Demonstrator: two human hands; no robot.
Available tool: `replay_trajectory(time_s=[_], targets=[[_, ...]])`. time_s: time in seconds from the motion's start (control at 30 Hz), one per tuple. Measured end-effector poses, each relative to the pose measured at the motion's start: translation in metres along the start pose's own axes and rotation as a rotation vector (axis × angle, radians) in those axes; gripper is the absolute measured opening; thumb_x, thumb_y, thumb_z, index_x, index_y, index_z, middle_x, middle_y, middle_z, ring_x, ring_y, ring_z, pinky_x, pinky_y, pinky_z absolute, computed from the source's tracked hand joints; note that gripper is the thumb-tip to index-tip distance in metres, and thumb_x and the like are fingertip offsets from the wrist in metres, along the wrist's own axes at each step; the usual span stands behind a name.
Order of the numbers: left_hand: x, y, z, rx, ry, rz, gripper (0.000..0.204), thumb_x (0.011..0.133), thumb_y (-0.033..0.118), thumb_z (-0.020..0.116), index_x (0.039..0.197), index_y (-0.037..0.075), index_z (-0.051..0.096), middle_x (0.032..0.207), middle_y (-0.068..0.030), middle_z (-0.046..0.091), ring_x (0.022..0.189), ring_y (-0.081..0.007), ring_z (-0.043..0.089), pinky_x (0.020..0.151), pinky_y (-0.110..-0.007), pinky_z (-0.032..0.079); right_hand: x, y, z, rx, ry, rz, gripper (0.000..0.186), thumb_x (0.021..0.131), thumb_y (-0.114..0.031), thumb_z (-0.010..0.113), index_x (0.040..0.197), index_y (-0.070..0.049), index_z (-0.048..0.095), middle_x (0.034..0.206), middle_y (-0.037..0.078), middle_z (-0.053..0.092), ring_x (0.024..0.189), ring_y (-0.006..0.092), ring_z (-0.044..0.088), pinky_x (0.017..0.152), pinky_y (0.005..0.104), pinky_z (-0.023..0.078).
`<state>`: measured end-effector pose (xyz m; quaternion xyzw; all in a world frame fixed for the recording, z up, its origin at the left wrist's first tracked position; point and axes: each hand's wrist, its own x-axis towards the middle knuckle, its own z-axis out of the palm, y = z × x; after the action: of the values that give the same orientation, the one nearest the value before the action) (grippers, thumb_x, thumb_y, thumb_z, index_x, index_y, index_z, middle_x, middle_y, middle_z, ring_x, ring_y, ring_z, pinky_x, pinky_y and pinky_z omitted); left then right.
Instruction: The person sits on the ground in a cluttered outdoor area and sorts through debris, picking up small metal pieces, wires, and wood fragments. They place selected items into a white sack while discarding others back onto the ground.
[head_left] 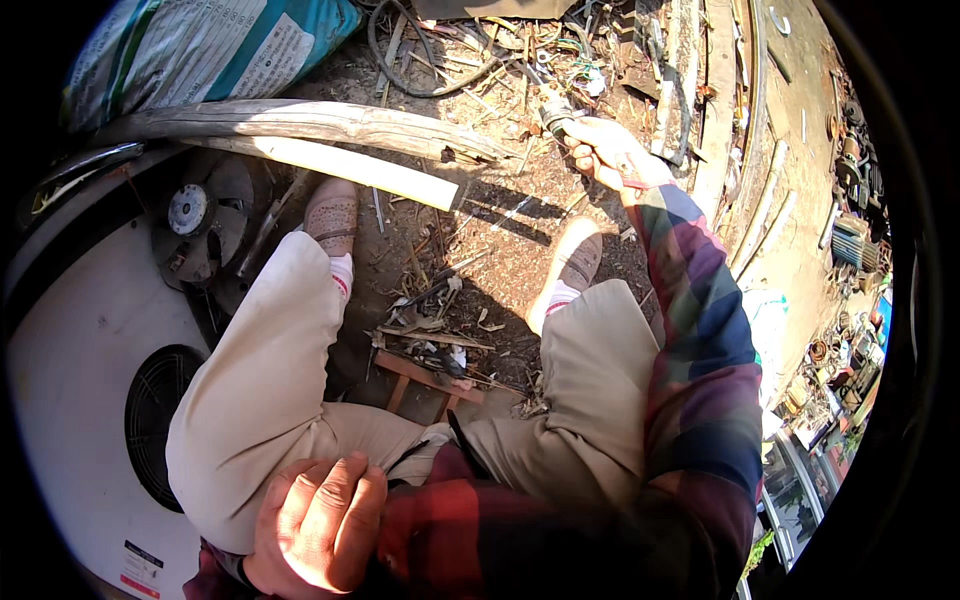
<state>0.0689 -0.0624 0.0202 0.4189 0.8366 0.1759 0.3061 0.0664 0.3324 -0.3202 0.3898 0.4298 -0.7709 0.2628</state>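
Observation:
Out in front at the upper right, my right hand [612, 153] is closed around a small grey cylindrical piece [556, 114] with ringed bands. A dark cable [440, 92] curves over the dirt to its left and runs toward the piece; whether they join is unclear. My left hand [318, 522] rests low on my lap, its fingers curled in and nothing visible in them. Closest beside that hand are my beige trouser leg [255, 380] and plaid shirt [450, 525].
A weathered wooden pole [300, 120] and a pale strip [350, 168] cross the upper left near a printed sack [200, 50]. A white panel with a black round grille [165, 425] and a round motor-like part [190, 210] stand left. Long planks [718, 100] lie right.

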Motion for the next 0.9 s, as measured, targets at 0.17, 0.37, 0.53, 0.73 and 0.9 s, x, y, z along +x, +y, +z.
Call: replay_trajectory(time_s=[0.17,0.37,0.53,0.73,0.9], targets=[[-0.012,0.017,0.006,0.072,-0.142,0.218,0.034,0.073,0.013,0.062,0.103,-0.002,0.059,0.104,-0.0180,0.060,0.089,-0.0316,0.059,0.080,-0.043,0.048,-0.148,-0.009,0.012,-0.100,-0.022,-0.166,0.015,0.089,-0.015,0.064,0.098,-0.006,0.057,0.076,-0.002,0.056,0.058,0.0034,0.049,0.051,0.0163,0.045],[-0.033,0.023,0.032,0.218,-0.232,0.340,0.039,0.077,0.014,0.062,0.111,-0.001,0.054,0.106,-0.0167,0.058,0.096,-0.0313,0.057,0.086,-0.042,0.044,-0.269,0.019,0.056,-0.266,0.142,-0.380,0.038,0.086,-0.005,0.059,0.121,0.000,0.047,0.085,0.005,0.056,0.060,0.0098,0.051,0.051,0.0237,0.045],[-0.054,0.024,0.025,0.112,0.086,0.289,0.046,0.076,0.007,0.067,0.119,0.002,0.051,0.120,-0.0152,0.055,0.096,-0.0292,0.059,0.080,-0.037,0.047,-0.348,0.024,0.110,-0.318,0.104,-0.445,0.047,0.084,0.000,0.061,0.129,0.000,0.044,0.079,0.007,0.060,0.056,0.0128,0.058,0.053,0.0248,0.051],[-0.073,0.037,0.014,-0.872,0.237,0.215,0.064,0.085,0.008,0.066,0.140,0.004,0.034,0.138,-0.0127,0.042,0.101,-0.0177,0.057,0.081,-0.027,0.046,-0.411,0.039,0.161,-0.531,-0.043,-0.662,0.047,0.085,0.001,0.063,0.128,0.002,0.044,0.083,0.005,0.055,0.067,0.0127,0.059,0.058,0.0263,0.051],[-0.055,0.060,0.007,-0.731,0.190,0.495,0.074,0.080,0.017,0.074,0.140,0.004,0.035,0.137,-0.0113,0.044,0.115,-0.0201,0.049,0.090,-0.027,0.043,-0.431,0.058,0.192,-0.732,-0.044,-0.835,0.044,0.085,0.000,0.065,0.125,0.001,0.047,0.080,0.003,0.052,0.064,0.0103,0.056,0.057,0.0247,0.048]])
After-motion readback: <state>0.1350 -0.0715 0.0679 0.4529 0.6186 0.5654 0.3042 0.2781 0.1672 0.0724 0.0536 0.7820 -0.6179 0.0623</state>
